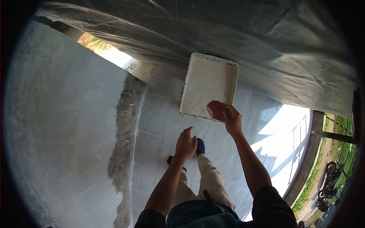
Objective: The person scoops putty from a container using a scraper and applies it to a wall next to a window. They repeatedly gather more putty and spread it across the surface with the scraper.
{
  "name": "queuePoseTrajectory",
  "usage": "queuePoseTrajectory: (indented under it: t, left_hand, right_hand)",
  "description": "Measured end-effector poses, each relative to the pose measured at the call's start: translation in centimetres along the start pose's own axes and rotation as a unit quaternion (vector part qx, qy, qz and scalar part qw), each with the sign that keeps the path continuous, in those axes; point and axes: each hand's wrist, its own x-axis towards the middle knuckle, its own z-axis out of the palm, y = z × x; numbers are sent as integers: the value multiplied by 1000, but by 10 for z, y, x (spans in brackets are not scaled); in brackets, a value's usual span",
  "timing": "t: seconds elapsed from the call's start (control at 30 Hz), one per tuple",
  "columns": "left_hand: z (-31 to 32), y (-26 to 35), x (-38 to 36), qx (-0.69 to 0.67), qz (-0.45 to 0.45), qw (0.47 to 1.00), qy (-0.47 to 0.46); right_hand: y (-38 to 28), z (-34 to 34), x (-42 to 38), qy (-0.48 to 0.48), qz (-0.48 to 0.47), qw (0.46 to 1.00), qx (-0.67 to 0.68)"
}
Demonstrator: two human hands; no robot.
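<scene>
My right hand (233, 121) grips a flat reddish-brown piece (216, 110) between thumb and fingers; it looks like a scraper, with a pale edge on its left side. The piece is over the near right corner of a shallow rectangular tray (184, 91). Smooth off-white paste (209, 81) covers the tray's inside, and its rim is crusted. Below the tray, my left hand (186, 145) hangs in the air, holding nothing, its thumb apart from the slightly bent fingers.
Grey tiles (152, 121) cover the floor under my feet. A grey wall (68, 125) with a rough unfinished strip (127, 125) stands at left. Plastic sheeting (273, 49) hangs beyond the tray. Sunlight falls at right, near a ledge (310, 152); a motorbike (330, 178) is outside.
</scene>
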Motion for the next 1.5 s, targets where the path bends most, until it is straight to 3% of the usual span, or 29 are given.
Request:
queuePoseTrajectory:
  t: [0.13, 0.2, 0.27, 0.3, 0.37, 0.4, 0.47, 0.5, 0.53, 0.6, 0.67, 0.73, 0.93, 1.33, 1.5]
  left_hand:
    - [39, -18, -3, -34, -40, 998, -25]
    - [50, -19, -3, -58, -62, 996, -32]
    - [58, -19, 4, -171, -215, 957, -99]
    - [61, -19, 8, -170, -217, 956, -102]
    - [67, -21, 17, -310, -327, 882, -136]
    - [71, -23, 20, -310, -328, 881, -139]
    - [76, -23, 29, -505, -394, 764, -86]
    - [77, -20, 34, -549, -405, 728, -74]
    - [77, -18, 39, -548, -407, 727, -73]
    - [75, -13, 48, -640, -427, 638, -24]
    - [75, -12, 53, -661, -421, 621, -23]
    - [75, -11, 57, -712, -418, 564, 9]
    - [73, -10, 60, -750, -397, 529, 23]
    - [71, -14, 64, -748, -383, 542, 16]
    - [70, -13, 62, -749, -376, 545, 14]
  right_hand:
    - [23, 3, 3, -15, -28, 999, -43]
    - [36, 4, 9, -44, -130, 987, -84]
    - [42, 4, 13, -55, -148, 984, -88]
    - [44, 4, 15, -64, -170, 979, -90]
    - [48, 4, 19, -82, -191, 973, -104]
    - [50, 4, 20, -100, -213, 964, -120]
    - [51, 6, 23, -113, -216, 962, -121]
    - [50, 8, 23, -127, -219, 960, -121]
    - [49, 9, 25, -129, -218, 960, -121]
    - [42, 10, 27, -156, -223, 954, -126]
    - [31, 11, 27, -165, -219, 955, -117]
    - [32, 15, 28, -173, -216, 955, -106]
    - [43, 21, 30, -174, -230, 949, -128]
    - [48, 29, 38, -185, -242, 940, -156]
    - [61, 25, 54, -206, -177, 953, -134]
